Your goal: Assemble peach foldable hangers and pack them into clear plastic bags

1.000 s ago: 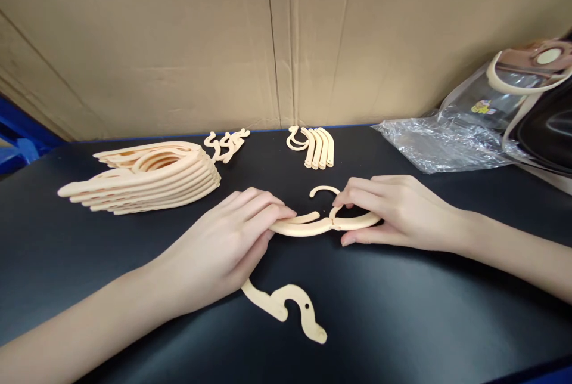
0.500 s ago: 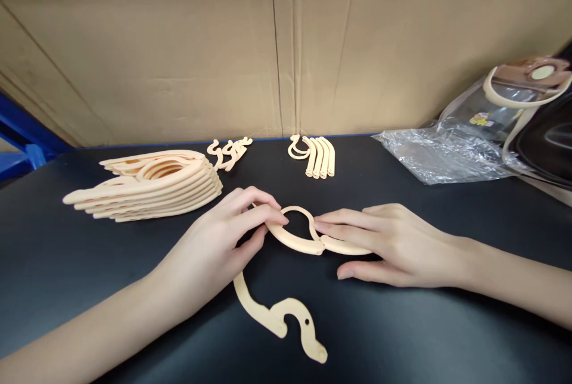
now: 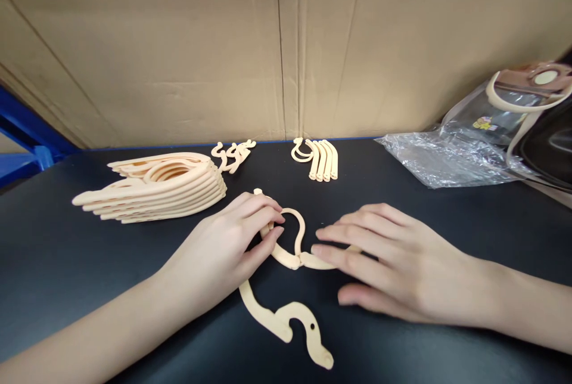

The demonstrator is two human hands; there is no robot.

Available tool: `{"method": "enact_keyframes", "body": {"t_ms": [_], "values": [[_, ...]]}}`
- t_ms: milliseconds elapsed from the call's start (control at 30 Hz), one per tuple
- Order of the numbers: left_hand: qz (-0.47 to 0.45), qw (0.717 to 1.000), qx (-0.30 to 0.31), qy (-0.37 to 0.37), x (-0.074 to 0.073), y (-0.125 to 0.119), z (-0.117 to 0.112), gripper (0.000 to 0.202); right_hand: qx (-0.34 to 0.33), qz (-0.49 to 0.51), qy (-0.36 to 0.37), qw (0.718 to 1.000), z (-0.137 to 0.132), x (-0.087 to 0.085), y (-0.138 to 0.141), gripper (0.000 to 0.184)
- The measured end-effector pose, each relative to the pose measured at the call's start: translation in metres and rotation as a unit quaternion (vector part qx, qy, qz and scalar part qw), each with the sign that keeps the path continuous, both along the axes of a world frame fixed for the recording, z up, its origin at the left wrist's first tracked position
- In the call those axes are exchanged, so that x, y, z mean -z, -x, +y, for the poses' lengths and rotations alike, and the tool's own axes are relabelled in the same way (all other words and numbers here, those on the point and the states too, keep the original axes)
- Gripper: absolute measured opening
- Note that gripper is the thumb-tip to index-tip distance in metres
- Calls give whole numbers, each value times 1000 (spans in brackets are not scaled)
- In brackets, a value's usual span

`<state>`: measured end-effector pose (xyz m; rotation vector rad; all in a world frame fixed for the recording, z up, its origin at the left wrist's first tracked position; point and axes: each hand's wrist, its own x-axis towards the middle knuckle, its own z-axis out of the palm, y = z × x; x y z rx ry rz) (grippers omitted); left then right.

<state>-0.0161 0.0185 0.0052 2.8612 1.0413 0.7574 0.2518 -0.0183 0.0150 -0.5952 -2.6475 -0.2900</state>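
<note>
A cream plastic hanger piece with a curved hook (image 3: 295, 248) lies on the black table (image 3: 402, 193) between my hands. My left hand (image 3: 223, 247) pinches its left arm near the hook with fingers curled. My right hand (image 3: 384, 259) rests flat over its right arm, fingers stretched and pressing down. Another cream hanger part (image 3: 286, 321) with a small hole lies just in front, close to my left wrist.
A stack of cream folded hangers (image 3: 156, 187) sits at the left. Small hook pieces (image 3: 232, 154) and a row of curved bars (image 3: 319, 158) lie at the back by the cardboard wall. Crumpled clear plastic bags (image 3: 447, 157) and a dark object are at the right.
The hanger piece has folded further and slid toward me. My right hand has flattened over its right arm, and my left hand has drawn back with it.
</note>
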Motion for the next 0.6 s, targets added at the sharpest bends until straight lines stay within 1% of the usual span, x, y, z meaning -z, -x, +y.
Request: {"method": "enact_keyframes", "body": {"t_ms": [33,100,200,300,400,533,600], "values": [[-3,1000,-10,1,-1,0,0,17,-15,7,15,1000,-5,-2,3,35],[-12,999,-34,10,-3,0,1,14,-55,3,52,997,-14,-4,8,31],[-36,997,-61,28,-3,1,2,12,-94,-21,74,993,-21,-5,11,29],[-48,996,-69,31,-1,3,4,13,-87,-19,120,989,-18,-4,7,28],[-34,997,-60,17,-1,5,4,20,-65,-5,166,984,-6,-6,-4,21],[-22,999,-29,20,0,6,2,32,-42,14,206,978,13,-7,-16,33],[-21,999,-16,26,2,6,1,38,-25,36,229,972,21,-4,-20,32]]}}
